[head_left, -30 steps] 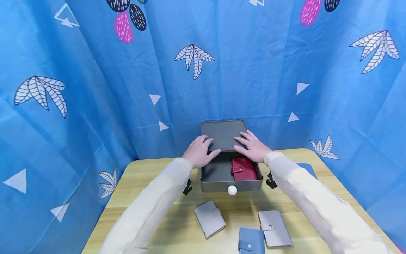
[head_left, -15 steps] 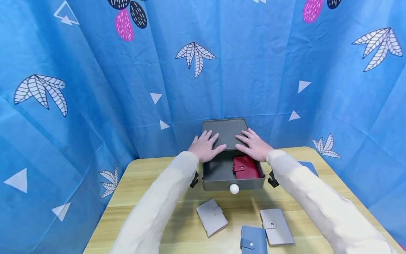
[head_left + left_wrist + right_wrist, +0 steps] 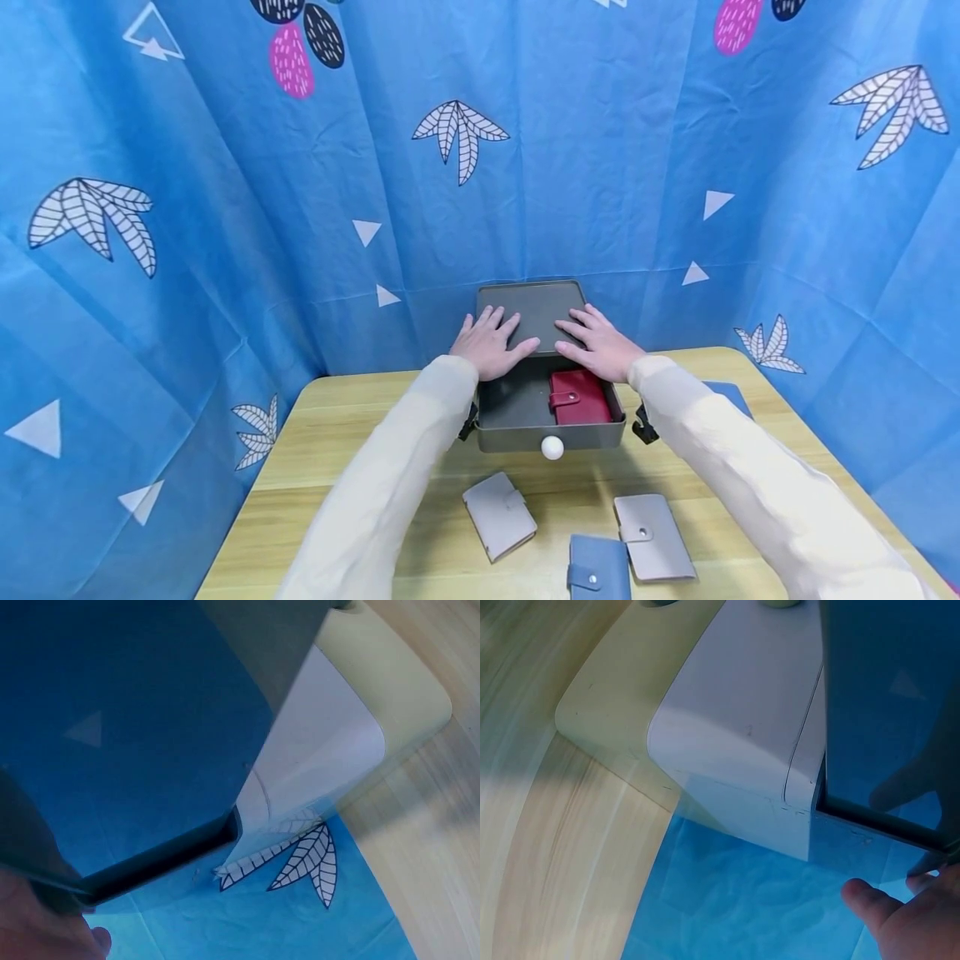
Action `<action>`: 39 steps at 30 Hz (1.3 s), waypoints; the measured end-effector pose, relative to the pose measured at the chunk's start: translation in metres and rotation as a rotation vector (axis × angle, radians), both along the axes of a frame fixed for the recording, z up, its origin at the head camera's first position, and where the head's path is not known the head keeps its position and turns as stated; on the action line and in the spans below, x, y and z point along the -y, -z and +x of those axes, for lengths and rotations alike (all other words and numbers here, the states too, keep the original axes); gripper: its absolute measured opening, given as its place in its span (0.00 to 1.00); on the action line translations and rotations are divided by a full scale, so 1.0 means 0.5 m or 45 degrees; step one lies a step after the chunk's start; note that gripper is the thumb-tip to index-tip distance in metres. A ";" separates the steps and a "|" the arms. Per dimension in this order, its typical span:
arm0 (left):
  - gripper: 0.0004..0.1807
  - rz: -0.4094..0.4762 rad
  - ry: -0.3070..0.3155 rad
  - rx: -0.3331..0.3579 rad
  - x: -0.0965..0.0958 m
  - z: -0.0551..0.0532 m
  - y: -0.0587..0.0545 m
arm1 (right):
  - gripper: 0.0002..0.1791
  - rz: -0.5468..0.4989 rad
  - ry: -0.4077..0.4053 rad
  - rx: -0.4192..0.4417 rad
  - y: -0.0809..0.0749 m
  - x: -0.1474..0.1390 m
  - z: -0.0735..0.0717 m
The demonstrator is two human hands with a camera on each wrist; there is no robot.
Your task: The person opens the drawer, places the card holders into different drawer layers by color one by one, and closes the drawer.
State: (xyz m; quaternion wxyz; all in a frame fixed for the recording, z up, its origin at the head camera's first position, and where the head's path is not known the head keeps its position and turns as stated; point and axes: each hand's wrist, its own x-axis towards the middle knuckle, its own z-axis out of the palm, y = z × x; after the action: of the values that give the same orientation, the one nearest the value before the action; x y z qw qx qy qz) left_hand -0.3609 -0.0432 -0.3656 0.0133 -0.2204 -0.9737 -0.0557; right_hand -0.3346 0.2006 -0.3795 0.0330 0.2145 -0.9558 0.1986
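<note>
A small grey cabinet (image 3: 531, 304) stands at the back of the table. Its grey drawer (image 3: 510, 437), with a white round knob (image 3: 552, 447), is pulled out towards me. Inside, on the right, lies a small red card wallet (image 3: 581, 398) with a snap strap. Spread fingers of my left hand (image 3: 486, 346) rest on the left of the cabinet's top. On the top's right side rests my right hand (image 3: 600, 343), fingers spread as well. Neither hand holds anything. In the wrist views, a thumb (image 3: 870, 901) shows beside the dark cabinet, while most fingers are hidden.
Nearer on the wooden table (image 3: 322, 433) lie two light grey wallets (image 3: 500, 517) and a blue wallet (image 3: 599, 569). Another blue item (image 3: 727, 396) is partly hidden behind the right sleeve. A white tier (image 3: 330, 720) and a cream tier (image 3: 394, 682) sit under the dark one. A blue curtain (image 3: 585, 208) hangs behind.
My left hand has moved to the right and further onto the cabinet's top, its fingers now spread. My right hand has stayed nearly still. The drawer and wallets have not moved.
</note>
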 end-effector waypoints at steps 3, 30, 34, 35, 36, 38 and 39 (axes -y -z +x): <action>0.48 -0.014 -0.007 0.019 -0.003 -0.002 0.002 | 0.40 -0.011 -0.010 -0.001 0.000 0.001 0.001; 0.47 -0.003 0.070 0.072 0.004 0.009 0.003 | 0.39 -0.044 -0.008 0.000 0.000 -0.002 0.008; 0.45 0.065 0.103 0.083 0.012 0.001 0.009 | 0.39 -0.052 -0.012 -0.001 -0.001 -0.003 0.010; 0.44 0.080 0.109 0.083 0.014 -0.001 0.011 | 0.39 -0.051 -0.007 0.000 -0.002 -0.002 0.011; 0.44 0.084 0.114 0.078 0.015 -0.002 0.012 | 0.39 -0.051 -0.007 0.000 -0.002 -0.002 0.011; 0.44 0.087 0.121 0.071 0.019 -0.004 0.012 | 0.39 -0.050 -0.011 0.000 -0.002 -0.001 0.010; 0.44 0.083 0.124 0.066 0.020 -0.004 0.013 | 0.39 -0.047 -0.006 0.002 -0.002 0.001 0.009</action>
State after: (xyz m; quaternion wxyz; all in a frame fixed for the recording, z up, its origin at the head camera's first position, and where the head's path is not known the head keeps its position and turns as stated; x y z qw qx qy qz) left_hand -0.3628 -0.0532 -0.3720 -0.0075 -0.2655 -0.9595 -0.0936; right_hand -0.3298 0.2004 -0.3785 0.0356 0.2159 -0.9514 0.2165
